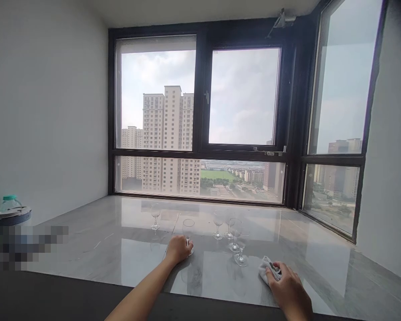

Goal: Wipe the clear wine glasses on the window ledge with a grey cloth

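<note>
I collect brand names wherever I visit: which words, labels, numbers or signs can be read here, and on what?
None can be read.
Container at the left edge: partly pixelated, so any label there is unreadable.
Glass in the left hand, cloth in the right hand: no lettering shows.
Tall building outside: too small to read any sign.

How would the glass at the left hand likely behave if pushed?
The glass looks clear and thin-walled, so it is probably fragile. With its bowl raised on a stem, it could tip if pushed near the rim. The sill looks glossy, so it may slide easily.
</note>
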### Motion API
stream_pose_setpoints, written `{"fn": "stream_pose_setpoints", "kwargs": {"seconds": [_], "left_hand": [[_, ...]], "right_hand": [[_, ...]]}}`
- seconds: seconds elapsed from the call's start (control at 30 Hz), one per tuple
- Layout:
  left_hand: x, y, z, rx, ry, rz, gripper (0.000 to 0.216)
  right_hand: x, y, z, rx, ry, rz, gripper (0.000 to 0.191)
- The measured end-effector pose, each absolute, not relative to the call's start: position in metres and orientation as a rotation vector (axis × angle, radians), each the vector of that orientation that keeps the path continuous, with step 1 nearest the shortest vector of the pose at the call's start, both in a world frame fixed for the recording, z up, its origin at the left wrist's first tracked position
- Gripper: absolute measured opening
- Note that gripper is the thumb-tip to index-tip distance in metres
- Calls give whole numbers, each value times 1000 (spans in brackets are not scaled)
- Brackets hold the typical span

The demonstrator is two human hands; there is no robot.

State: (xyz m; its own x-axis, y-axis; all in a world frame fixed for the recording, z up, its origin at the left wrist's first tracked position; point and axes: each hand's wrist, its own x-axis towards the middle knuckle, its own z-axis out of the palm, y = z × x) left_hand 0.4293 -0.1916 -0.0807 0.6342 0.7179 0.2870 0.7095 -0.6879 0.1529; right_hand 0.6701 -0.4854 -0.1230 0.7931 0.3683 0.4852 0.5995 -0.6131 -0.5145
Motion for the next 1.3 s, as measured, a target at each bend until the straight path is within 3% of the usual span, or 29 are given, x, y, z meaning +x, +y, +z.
{"fn": "stream_pose_setpoints", "kwargs": {"seconds": [1.3], "left_hand": [[431,-188,-81,2849,1252,458,49]], "right_hand": [[667,-483,-116,-2258,-711,-381,31]]}}
